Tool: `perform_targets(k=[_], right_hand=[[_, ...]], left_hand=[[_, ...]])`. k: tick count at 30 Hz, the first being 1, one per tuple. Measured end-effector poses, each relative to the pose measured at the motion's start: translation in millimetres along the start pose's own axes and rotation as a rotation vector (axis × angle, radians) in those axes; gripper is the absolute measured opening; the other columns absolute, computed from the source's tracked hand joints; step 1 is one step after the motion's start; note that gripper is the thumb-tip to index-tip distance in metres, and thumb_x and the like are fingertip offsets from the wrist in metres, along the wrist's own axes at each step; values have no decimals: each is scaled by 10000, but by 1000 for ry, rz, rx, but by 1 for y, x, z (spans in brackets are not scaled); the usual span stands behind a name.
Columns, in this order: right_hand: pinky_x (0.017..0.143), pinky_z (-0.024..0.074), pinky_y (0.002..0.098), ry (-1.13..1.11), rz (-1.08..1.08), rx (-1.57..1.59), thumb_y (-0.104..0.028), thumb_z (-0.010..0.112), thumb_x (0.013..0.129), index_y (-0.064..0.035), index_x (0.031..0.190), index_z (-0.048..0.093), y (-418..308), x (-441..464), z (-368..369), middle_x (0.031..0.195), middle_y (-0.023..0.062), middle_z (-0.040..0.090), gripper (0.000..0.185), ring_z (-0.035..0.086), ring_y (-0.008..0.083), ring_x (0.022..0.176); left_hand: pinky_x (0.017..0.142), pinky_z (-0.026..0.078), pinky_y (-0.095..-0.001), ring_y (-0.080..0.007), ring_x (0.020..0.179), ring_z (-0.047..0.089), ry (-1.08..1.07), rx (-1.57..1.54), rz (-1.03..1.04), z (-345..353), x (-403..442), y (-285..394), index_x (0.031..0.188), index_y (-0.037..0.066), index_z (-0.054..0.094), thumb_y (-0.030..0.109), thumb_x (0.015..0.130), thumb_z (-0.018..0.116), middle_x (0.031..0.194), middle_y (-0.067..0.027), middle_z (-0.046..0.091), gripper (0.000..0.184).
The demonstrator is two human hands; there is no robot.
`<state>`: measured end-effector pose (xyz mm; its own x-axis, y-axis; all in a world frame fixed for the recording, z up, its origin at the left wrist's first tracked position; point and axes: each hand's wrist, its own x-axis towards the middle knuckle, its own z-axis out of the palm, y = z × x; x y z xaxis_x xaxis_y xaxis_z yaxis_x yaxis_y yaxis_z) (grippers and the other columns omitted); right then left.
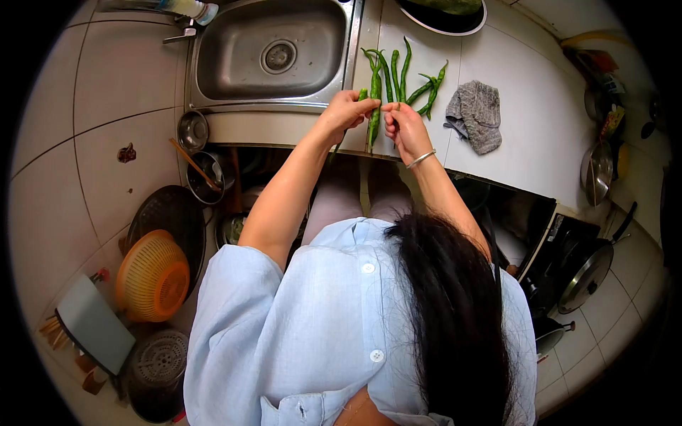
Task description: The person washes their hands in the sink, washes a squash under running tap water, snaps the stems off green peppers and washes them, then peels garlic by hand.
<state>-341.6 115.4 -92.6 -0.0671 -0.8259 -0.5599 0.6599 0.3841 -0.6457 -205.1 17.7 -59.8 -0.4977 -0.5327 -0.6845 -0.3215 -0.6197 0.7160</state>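
Note:
A green chili pepper (362, 94) is gripped in my left hand (346, 115), its top showing above the closed fingers and its thin tail hanging below the palm. Another long chili pepper (374, 128) lies at the counter's front edge between both hands, partly behind my left fingertips. My right hand (407, 132), with a bangle (420, 159) on its wrist, is closed in a pinch close to my left fingertips. Whatever is in that pinch, if anything, is too small to make out. Several more chili peppers (406, 67) lie on the white counter just beyond my hands.
To the left is a steel sink (213, 82) with a faucet (186, 32). A grey knitted cloth (474, 117) lies right of the peppers on the counter (522, 135). A dark bowl (419, 15) stands at the back. An orange colander (153, 277) and pots are low on the left.

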Motion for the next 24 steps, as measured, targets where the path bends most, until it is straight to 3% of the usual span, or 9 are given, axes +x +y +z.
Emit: perform_targets(k=[2, 5, 7, 11, 12, 15, 16, 20, 24], right_hand=[[520, 334, 206, -72, 61, -99, -229, 524, 901, -58, 868, 579, -5, -7, 0, 649, -31, 468, 182, 398, 62, 563], [500, 303, 218, -65, 74, -491, -250, 572, 875, -37, 829, 615, -13, -19, 8, 614, -47, 437, 222, 365, 54, 561], [481, 300, 250, -7, -56, -584, -265, 603, 849, -29, 786, 641, -9, -23, 9, 572, -41, 435, 247, 355, 65, 535], [501, 366, 311, 60, -216, -954, -267, 596, 832, -47, 794, 653, -23, -28, 0, 547, 56, 512, 231, 475, 168, 503], [511, 388, 331, 65, -263, -1081, -267, 594, 827, -53, 793, 654, -30, -30, -2, 549, 90, 534, 226, 515, 207, 502], [574, 436, 392, 63, -272, -1280, -273, 586, 816, -64, 790, 652, -45, -33, -8, 653, 152, 588, 221, 585, 322, 628], [618, 449, 431, 43, -292, -1238, -272, 574, 816, -61, 778, 640, -52, -36, -7, 710, 160, 613, 224, 586, 361, 694], [641, 453, 453, 20, -283, -1402, -282, 527, 832, -61, 790, 633, -63, -34, -17, 747, 181, 615, 248, 587, 373, 719], [638, 453, 452, 40, -301, -1535, -275, 515, 846, -57, 813, 619, -76, -36, -16, 737, 177, 609, 243, 580, 378, 718]], left_hand=[[418, 258, -183, -32, 476, 389, 10, -67, -3, 5, -2, 2, 733, 97, 538, 226, 818, 634, 607, 35, 486, 182], [420, 265, -173, -31, 479, 396, 27, -154, 19, 12, -1, 1, 732, 99, 528, 212, 833, 624, 612, 37, 488, 180], [421, 270, -172, -31, 480, 397, 40, -200, 43, 18, 2, -4, 727, 96, 525, 199, 843, 616, 606, 40, 490, 179], [458, 377, -224, -97, 502, 487, 307, 535, 414, 9, 4, -15, 790, 45, 551, 201, 855, 599, 654, -21, 575, 176], [537, 457, -290, -188, 602, 576, 413, 818, 600, 13, -8, -6, 865, 72, 597, 170, 818, 613, 784, -38, 623, 109], [616, 490, -328, -232, 743, 605, 215, 999, 1025, 27, -27, 19, 917, 117, 629, 148, 764, 637, 890, -17, 626, 156], [649, 501, -330, -209, 857, 610, 131, 1122, 1023, 27, -24, 21, 976, 143, 637, 149, 731, 653, 971, 8, 610, 245], [621, 497, -320, -206, 814, 601, -71, 1316, 1083, 32, 0, 27, 945, 135, 623, 156, 732, 641, 900, -2, 588, 215], [605, 495, -334, -215, 768, 591, -91, 1364, 1161, 35, 5, 34, 910, 120, 607, 143, 734, 633, 832, -11, 561, 178]])
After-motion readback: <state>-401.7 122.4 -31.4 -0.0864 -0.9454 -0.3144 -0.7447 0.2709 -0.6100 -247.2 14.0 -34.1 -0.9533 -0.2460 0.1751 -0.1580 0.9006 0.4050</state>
